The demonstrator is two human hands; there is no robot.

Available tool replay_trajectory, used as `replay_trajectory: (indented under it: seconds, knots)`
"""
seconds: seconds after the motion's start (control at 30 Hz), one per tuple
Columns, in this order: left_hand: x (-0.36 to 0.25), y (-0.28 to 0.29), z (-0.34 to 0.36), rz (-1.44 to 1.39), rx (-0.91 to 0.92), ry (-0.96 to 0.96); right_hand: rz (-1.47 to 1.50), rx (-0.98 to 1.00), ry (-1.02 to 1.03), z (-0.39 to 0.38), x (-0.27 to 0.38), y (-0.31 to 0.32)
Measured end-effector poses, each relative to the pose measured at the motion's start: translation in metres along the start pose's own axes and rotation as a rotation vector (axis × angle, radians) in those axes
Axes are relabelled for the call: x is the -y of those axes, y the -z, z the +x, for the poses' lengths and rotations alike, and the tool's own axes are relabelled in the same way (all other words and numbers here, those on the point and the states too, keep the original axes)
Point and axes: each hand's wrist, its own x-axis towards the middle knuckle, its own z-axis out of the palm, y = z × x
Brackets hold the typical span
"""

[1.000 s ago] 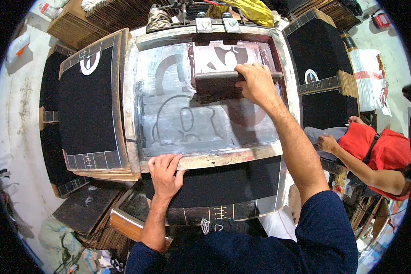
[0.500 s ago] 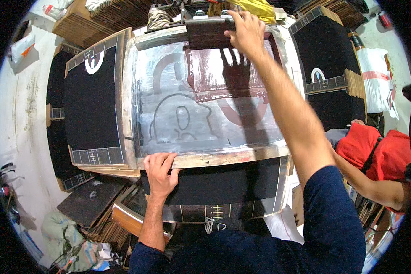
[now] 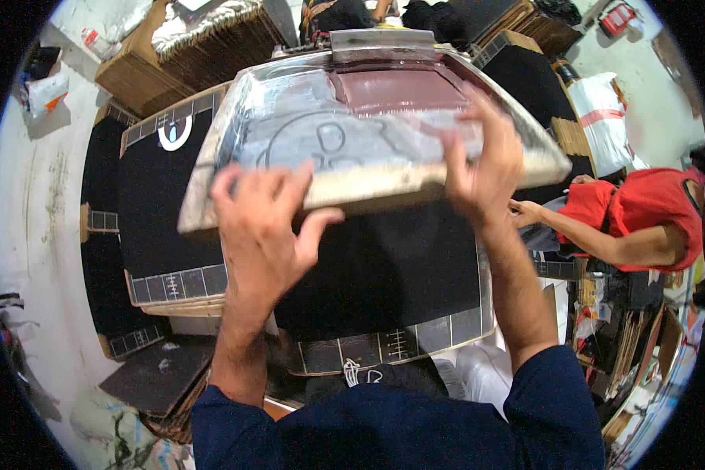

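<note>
A wooden-framed printing screen (image 3: 380, 182) is tilted, its near rail raised above a black-covered board (image 3: 376, 274). Dark maroon ink (image 3: 399, 86) covers the far right of the mesh, and grey outline shapes show lower down. My left hand (image 3: 266, 223) is at the left of the near rail, fingers spread over it and thumb stuck out below. At the rail's right part, my right hand (image 3: 482, 172) has blurred, parted fingers, with nothing visible in them; whether it touches the wood is unclear. A grey flat piece (image 3: 382, 45) stands at the far rail.
Black-covered boards (image 3: 172, 204) on stacked platens flank the screen. A co-worker in red (image 3: 654, 211) works at the right, hands near the side boards. Cardboard stacks (image 3: 125, 74) stand at the back left, a white bundle (image 3: 599, 125) at the right.
The screen's near rail has risen, uncovering more black board. My right hand came down from the far end to the near rail, no longer holding the dark squeegee. My left hand moved up.
</note>
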Motion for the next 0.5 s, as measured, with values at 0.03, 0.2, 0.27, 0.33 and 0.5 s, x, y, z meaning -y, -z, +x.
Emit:
replay_trajectory:
  seconds: [0.03,0.2,0.27,0.33,0.5]
  knots:
    - [0.009,0.005,0.009,0.094,-0.216,-0.061,0.017,-0.051,0.024,0.030,0.004,0.005]
    - [0.109,-0.052,-0.038,-0.033,-0.942,0.301,-0.082,-0.019,-0.137,0.146,0.026,0.021]
    - [0.158,-0.105,-0.098,-0.021,-0.742,0.485,-0.039,0.109,-0.350,0.176,0.031,0.033]
    - [0.198,-0.160,-0.169,0.071,-0.419,0.624,-0.129,0.079,-0.253,0.199,0.036,0.031]
    - [0.236,-0.234,-0.329,0.132,0.380,0.915,-0.096,0.169,-0.228,0.246,0.023,0.024]
